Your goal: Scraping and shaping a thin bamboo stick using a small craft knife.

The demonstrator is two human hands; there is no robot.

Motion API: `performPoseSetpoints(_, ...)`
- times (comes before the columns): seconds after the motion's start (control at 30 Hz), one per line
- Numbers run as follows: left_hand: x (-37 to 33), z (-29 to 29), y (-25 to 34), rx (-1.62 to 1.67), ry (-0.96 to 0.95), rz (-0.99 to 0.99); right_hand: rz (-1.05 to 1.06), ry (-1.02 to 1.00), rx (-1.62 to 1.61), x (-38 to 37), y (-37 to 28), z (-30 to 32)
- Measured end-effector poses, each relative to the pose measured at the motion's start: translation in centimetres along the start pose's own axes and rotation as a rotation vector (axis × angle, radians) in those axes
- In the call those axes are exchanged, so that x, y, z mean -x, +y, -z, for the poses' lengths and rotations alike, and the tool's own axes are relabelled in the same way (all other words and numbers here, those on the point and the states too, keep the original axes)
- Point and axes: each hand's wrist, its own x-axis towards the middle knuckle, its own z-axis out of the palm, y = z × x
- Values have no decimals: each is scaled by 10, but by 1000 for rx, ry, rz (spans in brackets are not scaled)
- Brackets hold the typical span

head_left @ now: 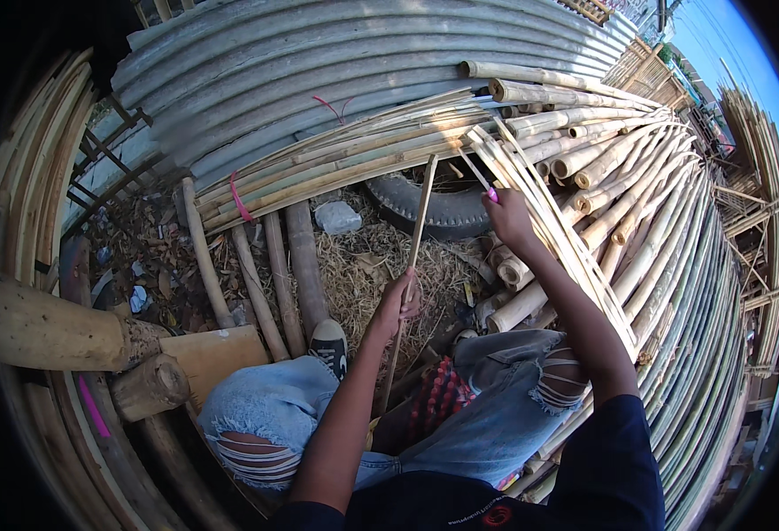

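Observation:
My left hand (393, 306) is closed round a thin split bamboo strip (423, 205). The strip stands tilted in front of me, its upper end near the tire and its lower part running down between my knees. Off to the right, my right hand (512, 218) grips a knife by its pink handle (493, 194). The narrow knife blade (475, 171) points up and left, apart from the strip. Just beyond that hand, a sheaf of pale split bamboo strips (556, 223) leans over the poles.
A black tire (425, 218) lies on straw-covered ground. Bamboo strips (310, 168) with a pink tie (240, 196) lie beyond it. Round bamboo poles (615, 159) are piled on the right. Corrugated sheeting (319, 71) stands behind. A thick bamboo post (49, 319) juts in at left.

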Motion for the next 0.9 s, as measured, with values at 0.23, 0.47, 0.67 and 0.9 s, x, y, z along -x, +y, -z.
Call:
performPoseSetpoints(0.23,-12,-5,-4,96,-13,28,344,-188,406,-1,-9,-38)
performPoseSetpoints(0.47,-6,2,7,57,-96,91,485,-322,315,6,-4,-52)
performPoseSetpoints(0.67,-3,6,11,60,-163,84,420,-274,279,5,-9,-45)
performPoseSetpoints(0.9,-3,6,11,97,-108,86,346,-274,285,1,-18,-39)
